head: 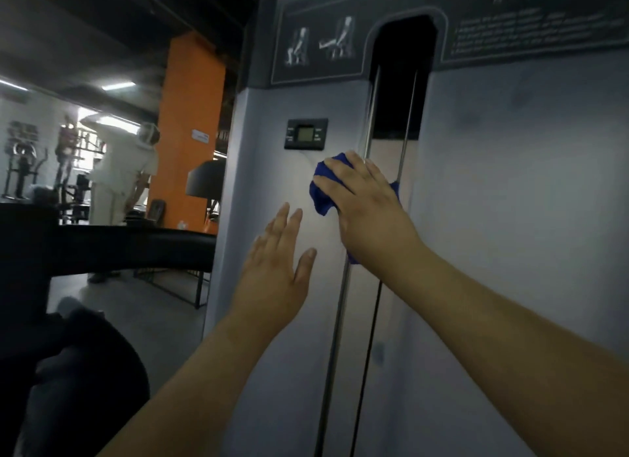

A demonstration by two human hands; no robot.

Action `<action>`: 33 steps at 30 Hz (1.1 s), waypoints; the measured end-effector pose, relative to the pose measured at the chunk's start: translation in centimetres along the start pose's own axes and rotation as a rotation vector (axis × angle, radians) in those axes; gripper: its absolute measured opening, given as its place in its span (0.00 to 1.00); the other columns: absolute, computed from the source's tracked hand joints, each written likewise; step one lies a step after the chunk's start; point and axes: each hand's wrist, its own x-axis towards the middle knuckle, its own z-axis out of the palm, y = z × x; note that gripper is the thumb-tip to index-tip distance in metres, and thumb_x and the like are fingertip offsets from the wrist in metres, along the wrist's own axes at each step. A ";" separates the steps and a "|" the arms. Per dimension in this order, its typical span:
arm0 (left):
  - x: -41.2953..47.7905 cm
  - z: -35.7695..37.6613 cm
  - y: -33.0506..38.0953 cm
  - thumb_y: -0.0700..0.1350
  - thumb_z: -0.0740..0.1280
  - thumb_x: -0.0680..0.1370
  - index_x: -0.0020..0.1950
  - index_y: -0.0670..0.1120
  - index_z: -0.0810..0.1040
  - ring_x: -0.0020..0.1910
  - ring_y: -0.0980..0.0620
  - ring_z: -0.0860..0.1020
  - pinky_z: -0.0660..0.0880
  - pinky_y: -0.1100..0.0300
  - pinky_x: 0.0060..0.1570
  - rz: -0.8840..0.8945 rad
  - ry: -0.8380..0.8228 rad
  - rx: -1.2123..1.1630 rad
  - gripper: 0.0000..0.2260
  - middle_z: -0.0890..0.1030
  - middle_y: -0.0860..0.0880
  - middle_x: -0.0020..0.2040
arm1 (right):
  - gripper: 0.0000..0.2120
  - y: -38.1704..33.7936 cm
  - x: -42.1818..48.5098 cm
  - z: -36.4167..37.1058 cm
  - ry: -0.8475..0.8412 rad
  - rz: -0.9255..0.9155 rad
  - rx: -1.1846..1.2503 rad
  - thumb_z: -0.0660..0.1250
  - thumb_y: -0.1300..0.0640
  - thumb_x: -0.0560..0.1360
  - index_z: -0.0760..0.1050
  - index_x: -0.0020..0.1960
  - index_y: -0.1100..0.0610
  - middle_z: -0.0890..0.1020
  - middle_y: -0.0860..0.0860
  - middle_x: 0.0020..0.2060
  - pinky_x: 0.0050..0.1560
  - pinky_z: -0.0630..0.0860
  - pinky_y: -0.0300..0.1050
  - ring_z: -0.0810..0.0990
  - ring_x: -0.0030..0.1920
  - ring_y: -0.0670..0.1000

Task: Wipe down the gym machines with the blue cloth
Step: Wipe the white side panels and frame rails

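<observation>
Head camera: a grey gym machine shroud fills the right and middle of the view, seen close and slightly blurred. The right hand lies over the blue cloth and presses it against the shroud, just left of the vertical slot where two metal guide rods run. Its fingers are extended and only lightly bent over the bunched fabric, not clenched round it; the thumb is hidden. Cloth sticks out past the fingertips on the left, at the right edge of the hand, and as a small tip below the wrist.

The left hand is lower and to the left, held flat with the palm toward the shroud, fingers straight and close together, thumb spread aside, grasping nothing (whether the palm actually touches the surface I cannot tell).

Above the cloth sits a small black digital display, and higher up a dark instruction placard with exercise figures and text too blurred to read. A black padded part of a machine crosses the left side. Beyond it stand an orange pillar and a person in light clothing, with more gym equipment by the far wall
</observation>
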 end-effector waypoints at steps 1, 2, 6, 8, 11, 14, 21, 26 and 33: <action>0.4 -0.1 -0.4 0.60 0.55 0.89 0.90 0.59 0.45 0.88 0.56 0.45 0.48 0.45 0.88 -0.012 -0.001 0.002 0.31 0.43 0.58 0.90 | 0.35 0.1 1.3 -0.2 -0.011 -0.008 -0.019 0.72 0.69 0.75 0.71 0.80 0.55 0.68 0.58 0.82 0.86 0.53 0.64 0.59 0.85 0.63; 0.9 -0.1 -0.7 0.61 0.54 0.89 0.90 0.59 0.44 0.88 0.55 0.44 0.46 0.45 0.88 -0.025 -0.005 0.007 0.31 0.41 0.58 0.89 | 0.35 0.4 2.7 -0.4 -0.020 -0.020 -0.047 0.73 0.69 0.74 0.72 0.80 0.56 0.69 0.58 0.82 0.85 0.54 0.65 0.60 0.85 0.64; 3.0 -0.6 -1.8 0.65 0.51 0.88 0.88 0.65 0.39 0.88 0.52 0.39 0.44 0.41 0.87 -0.051 -0.036 0.025 0.32 0.36 0.60 0.88 | 0.33 3.0 8.4 -2.2 0.027 -0.055 -0.162 0.72 0.70 0.73 0.74 0.77 0.60 0.71 0.62 0.80 0.83 0.59 0.69 0.64 0.82 0.68; 4.2 -0.6 -1.8 0.66 0.51 0.88 0.87 0.66 0.37 0.88 0.51 0.37 0.43 0.39 0.87 -0.066 -0.067 0.025 0.32 0.35 0.60 0.88 | 0.33 4.1 10.6 -3.3 -0.003 -0.011 -0.204 0.70 0.67 0.77 0.70 0.81 0.58 0.67 0.61 0.82 0.85 0.54 0.66 0.59 0.84 0.66; 5.5 -0.5 -1.7 0.67 0.52 0.87 0.86 0.68 0.36 0.88 0.51 0.35 0.42 0.37 0.86 -0.077 -0.093 0.012 0.33 0.33 0.61 0.87 | 0.31 4.3 12.3 -4.0 -0.060 -0.008 -0.281 0.66 0.59 0.83 0.64 0.84 0.57 0.63 0.58 0.85 0.86 0.51 0.63 0.55 0.86 0.64; 6.3 0.1 -2.0 0.68 0.52 0.87 0.86 0.69 0.37 0.87 0.52 0.34 0.42 0.35 0.86 -0.095 -0.078 -0.042 0.32 0.34 0.63 0.87 | 0.34 3.5 11.7 -3.2 -0.179 -0.178 -0.352 0.57 0.39 0.86 0.61 0.86 0.57 0.59 0.57 0.86 0.86 0.48 0.60 0.53 0.87 0.62; 5.9 1.7 -2.4 0.69 0.47 0.85 0.86 0.69 0.36 0.86 0.53 0.29 0.35 0.36 0.85 -0.071 -0.015 -0.046 0.32 0.31 0.64 0.86 | 0.27 5.8 14.6 -5.6 -0.130 -0.154 -0.493 0.54 0.44 0.89 0.64 0.85 0.53 0.63 0.55 0.85 0.85 0.50 0.64 0.56 0.86 0.61; 5.9 1.3 -2.5 0.69 0.48 0.86 0.86 0.69 0.35 0.86 0.53 0.29 0.37 0.35 0.85 -0.074 -0.023 -0.028 0.32 0.31 0.64 0.86 | 0.35 4.0 14.0 -3.9 -0.340 -0.421 -0.453 0.39 0.38 0.85 0.62 0.85 0.51 0.60 0.53 0.86 0.86 0.49 0.59 0.54 0.87 0.60; 5.8 0.8 -2.9 0.69 0.49 0.86 0.85 0.71 0.34 0.86 0.54 0.31 0.39 0.36 0.86 -0.053 -0.036 -0.013 0.32 0.31 0.65 0.86 | 0.22 3.2 16.9 -3.5 -0.201 -0.318 -0.499 0.59 0.49 0.89 0.70 0.81 0.54 0.66 0.58 0.83 0.83 0.57 0.60 0.64 0.82 0.65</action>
